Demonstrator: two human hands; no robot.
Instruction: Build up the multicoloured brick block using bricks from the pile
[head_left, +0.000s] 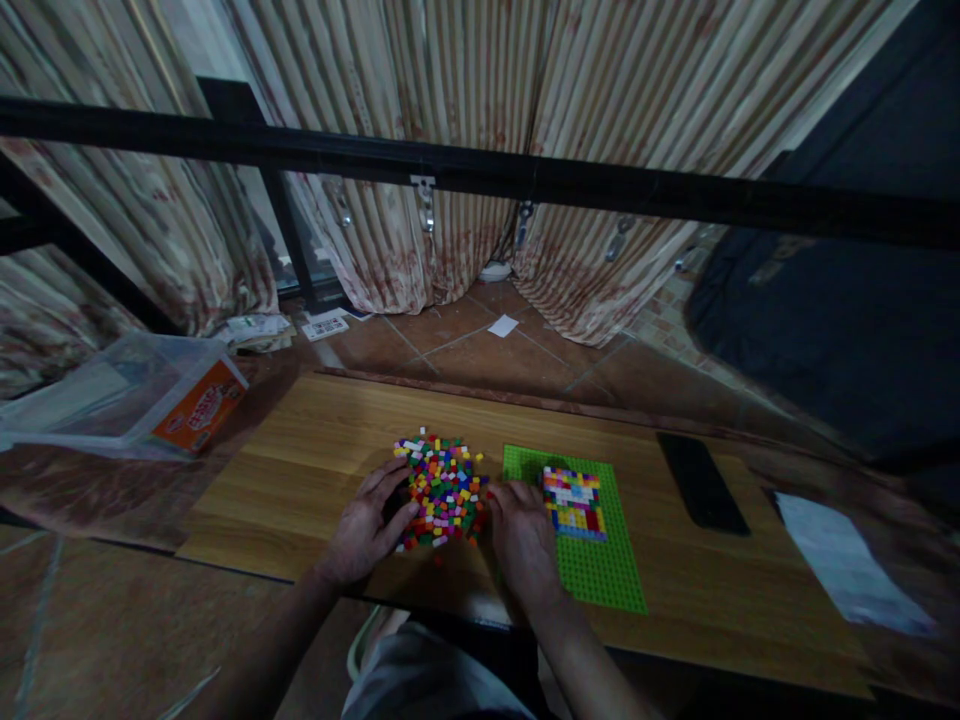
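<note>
A heap of small multicoloured toy building bricks (444, 490) lies loose on the wooden table. My left hand (371, 525) rests at the heap's left edge, thumb and fingers apart, with no brick visibly gripped. On the heap's right side, my right hand (523, 545) has its fingers curled together and pointing down. A red speck shows by those fingertips, but what they hold is too small to make out. Partly under that hand lies a green studded baseplate (600, 580). Rows of coloured bricks form a block pattern (576, 505) on it; its left edge is partly hidden by the hand.
A black phone (701, 483) lies on the wooden table (300, 450) right of the baseplate. Farther right is a white paper packet (847, 560). A clear plastic bin (142, 390) with an orange label stands at left. A dark rail (480, 165) crosses before striped curtains (465, 80).
</note>
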